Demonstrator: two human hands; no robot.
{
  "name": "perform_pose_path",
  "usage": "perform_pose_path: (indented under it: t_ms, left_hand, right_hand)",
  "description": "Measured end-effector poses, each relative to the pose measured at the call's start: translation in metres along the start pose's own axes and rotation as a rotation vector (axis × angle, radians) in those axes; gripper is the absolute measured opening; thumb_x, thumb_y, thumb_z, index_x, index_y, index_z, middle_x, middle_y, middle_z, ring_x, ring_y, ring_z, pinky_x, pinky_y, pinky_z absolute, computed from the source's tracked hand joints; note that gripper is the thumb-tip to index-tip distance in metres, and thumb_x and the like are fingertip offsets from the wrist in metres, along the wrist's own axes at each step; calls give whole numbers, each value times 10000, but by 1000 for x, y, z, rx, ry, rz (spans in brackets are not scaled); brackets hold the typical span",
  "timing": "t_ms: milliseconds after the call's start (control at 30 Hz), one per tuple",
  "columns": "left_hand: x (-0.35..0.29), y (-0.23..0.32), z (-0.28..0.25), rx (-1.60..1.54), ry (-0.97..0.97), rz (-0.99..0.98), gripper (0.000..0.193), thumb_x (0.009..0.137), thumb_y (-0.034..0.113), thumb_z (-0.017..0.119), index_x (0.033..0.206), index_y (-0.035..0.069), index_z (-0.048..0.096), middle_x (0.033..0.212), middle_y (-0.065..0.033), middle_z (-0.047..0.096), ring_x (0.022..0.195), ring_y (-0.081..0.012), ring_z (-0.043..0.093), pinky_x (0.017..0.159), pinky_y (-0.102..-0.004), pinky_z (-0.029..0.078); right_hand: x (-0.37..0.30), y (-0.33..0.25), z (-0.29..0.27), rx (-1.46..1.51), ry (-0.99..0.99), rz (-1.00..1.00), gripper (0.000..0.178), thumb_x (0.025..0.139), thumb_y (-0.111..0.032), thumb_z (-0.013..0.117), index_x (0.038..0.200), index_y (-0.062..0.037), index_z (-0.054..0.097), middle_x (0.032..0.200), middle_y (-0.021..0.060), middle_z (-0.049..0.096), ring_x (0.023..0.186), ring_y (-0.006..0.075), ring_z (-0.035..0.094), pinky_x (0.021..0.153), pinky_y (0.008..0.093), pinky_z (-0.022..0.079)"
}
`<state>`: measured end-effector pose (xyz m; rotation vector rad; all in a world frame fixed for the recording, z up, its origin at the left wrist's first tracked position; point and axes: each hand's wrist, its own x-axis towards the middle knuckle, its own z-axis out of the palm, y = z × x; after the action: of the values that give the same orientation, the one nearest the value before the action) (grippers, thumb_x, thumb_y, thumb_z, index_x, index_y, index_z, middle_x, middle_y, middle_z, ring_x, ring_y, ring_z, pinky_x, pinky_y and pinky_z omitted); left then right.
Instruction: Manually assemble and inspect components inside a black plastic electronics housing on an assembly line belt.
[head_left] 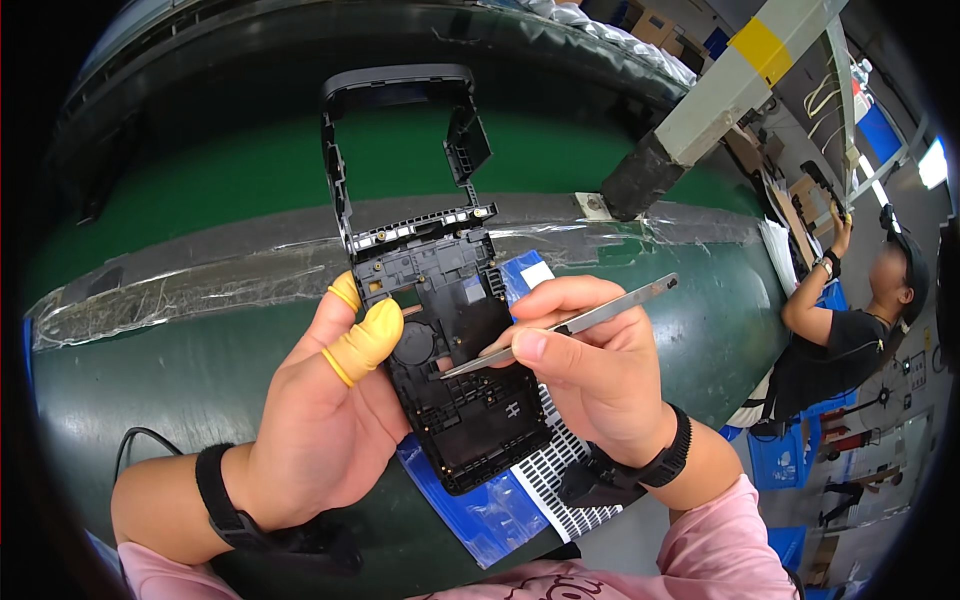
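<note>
My left hand (325,400) grips a black plastic device housing (470,425) by its left side, and yellow finger cots cover the thumb and a fingertip. The housing is tilted, with its moulded inner side facing me and an open rectangular frame rising at its far end. Between thumb and fingers, my right hand (590,360) pinches metal tweezers (610,312). Their tips touch or hover just over the housing's middle, beside a round recess; I cannot tell which. Whether anything small sits between the tips is too small to make out.
Under my hands lie a blue tray (470,515) and a white sheet with rows of dark labels (575,500) on the green bench (200,385). A taped dark strip (200,270) crosses the bench. A metal post (700,120) stands at right; beyond it, another person (850,330) raises an arm.
</note>
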<state>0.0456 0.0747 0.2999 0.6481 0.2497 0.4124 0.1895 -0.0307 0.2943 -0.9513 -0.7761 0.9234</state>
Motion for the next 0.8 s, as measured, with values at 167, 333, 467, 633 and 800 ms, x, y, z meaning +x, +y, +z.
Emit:
perform_pose_path:
  t_ms: [167, 333, 467, 633, 800]
  left_hand:
    - [0, -1, -1, 9, -4, 4, 381, 887, 230, 387, 1236, 113, 289, 1181, -83, 444, 1044, -226, 483, 863, -381, 416]
    - [0, 0, -1, 7, 3, 3, 375, 888, 229, 384, 1235, 116, 294, 1173, -80, 449, 1038, -224, 486, 862, -378, 417]
    - [0, -1, -2, 9, 13, 1, 380, 888, 230, 386, 1238, 116, 290, 1173, -78, 449, 1037, -223, 487, 864, -380, 415]
    - [0, 1, 0, -17, -7, -7, 319, 891, 183, 390, 1185, 87, 309, 1158, -100, 450, 1042, -220, 483, 842, -376, 423]
    - [1, 1, 0, -31, 1, -6, 319, 888, 180, 395, 1182, 92, 310, 1160, -96, 448, 1043, -222, 481, 843, -383, 420]
  right_hand:
    - [0, 1, 0, -41, -8, 2, 190, 743, 52, 557, 932, 39, 534, 798, 148, 605, 743, 215, 612, 701, 311, 492]
    - [1, 3, -1, -65, -8, 3, 194, 744, 52, 557, 936, 41, 532, 810, 159, 608, 744, 214, 611, 703, 314, 491]
    - [1, 2, -3, -24, -39, 27, 208, 741, 63, 577, 946, 66, 543, 897, 121, 573, 786, 168, 596, 723, 259, 500]
    - [2, 2, -3, -19, -34, 27, 206, 741, 64, 576, 945, 64, 546, 888, 120, 577, 780, 167, 597, 721, 258, 499]
    - [2, 3, -4, -17, -16, 14, 211, 740, 62, 579, 948, 62, 547, 864, 112, 587, 768, 160, 599, 712, 248, 494]
